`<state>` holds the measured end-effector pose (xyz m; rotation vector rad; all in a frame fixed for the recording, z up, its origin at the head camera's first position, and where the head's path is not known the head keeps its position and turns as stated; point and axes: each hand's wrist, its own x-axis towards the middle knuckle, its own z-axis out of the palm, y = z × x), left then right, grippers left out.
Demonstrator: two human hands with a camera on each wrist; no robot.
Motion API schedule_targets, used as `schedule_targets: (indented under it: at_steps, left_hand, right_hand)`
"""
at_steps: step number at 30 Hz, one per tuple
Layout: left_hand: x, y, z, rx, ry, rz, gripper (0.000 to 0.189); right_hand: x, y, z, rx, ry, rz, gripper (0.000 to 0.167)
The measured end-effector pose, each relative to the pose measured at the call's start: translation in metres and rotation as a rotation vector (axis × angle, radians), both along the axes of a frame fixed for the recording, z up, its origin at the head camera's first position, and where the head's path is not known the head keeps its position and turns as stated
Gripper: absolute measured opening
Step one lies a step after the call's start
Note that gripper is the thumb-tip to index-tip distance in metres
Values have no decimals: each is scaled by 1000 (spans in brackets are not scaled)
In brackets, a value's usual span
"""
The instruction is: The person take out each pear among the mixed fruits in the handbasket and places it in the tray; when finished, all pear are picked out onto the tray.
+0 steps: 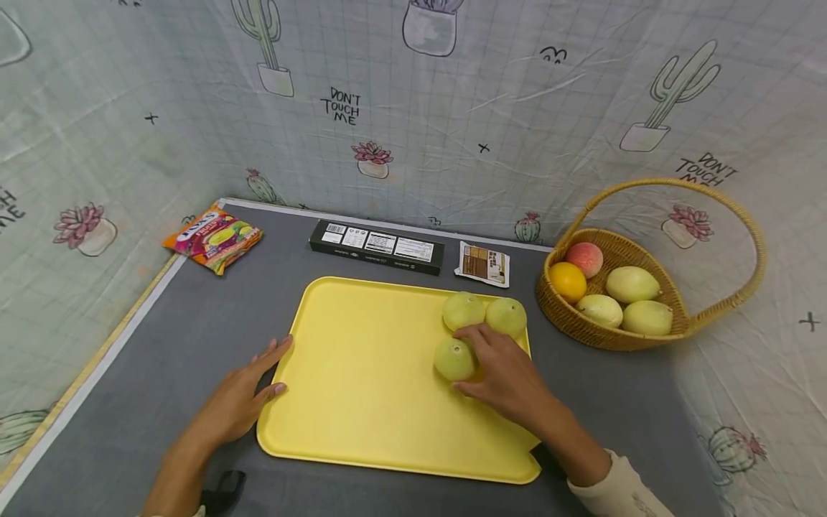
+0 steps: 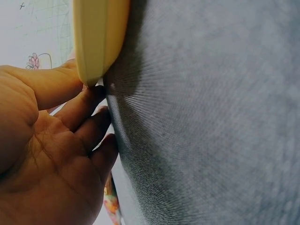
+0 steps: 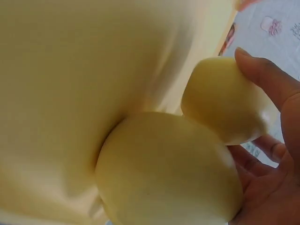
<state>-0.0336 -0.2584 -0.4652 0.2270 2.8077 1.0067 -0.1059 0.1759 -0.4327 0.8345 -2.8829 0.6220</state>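
Note:
A yellow tray lies on the grey table. Three round pale green fruits sit towards its right side. My right hand holds the nearest fruit, thumb on the near side and fingers on the far side. Just behind it, the back left fruit and the back right fruit sit side by side. In the right wrist view the thumb presses on the held fruit. My left hand touches the tray's left edge with thumb and fingers spread; the left wrist view shows them against the tray rim.
A wicker basket with a tall handle stands at the right, holding a peach, an orange and several pale green fruits. Behind the tray lie a dark box and a small packet. An orange snack bag lies back left.

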Motion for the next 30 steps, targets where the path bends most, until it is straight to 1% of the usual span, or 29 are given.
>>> schedule_targets:
  at_steps: [7,11,13,15,18,20,23,27,30]
  left_hand:
    - [-1,2,1,-11,-17,9,83]
    - [-1,2,1,-11,-17,8,82]
    - [-2,2,1,-8,-13,6,82]
    - [-2,1,1,-7,-8,3,82]
    - [-2,1,0,-6,-1,-2,82]
    - [-2,1,0,-7,-4,-1,82]
    - [-1,0,-1,-2,-6,2,83]
    - [0,0,-2,-2,-3,3,82]
    - [0,0,-2,-5,-7,4,82]
  right_hand:
    - [-1,-4,-5,96,120,50,81]
    - [0,-4,-6,116,156,49,83]
    - [1,-2,-5,116,160,49,83]
    - [2,0,-2,106,144,52,83]
    - [4,4,5,56,116,45,81]
    - [4,8,11,2,102,32,79]
    - [1,18,21,-59,126,-7,78]
    - [-5,37,32,-91,158,-90,79]
    - [-10,54,39,-116,149,-156,78]
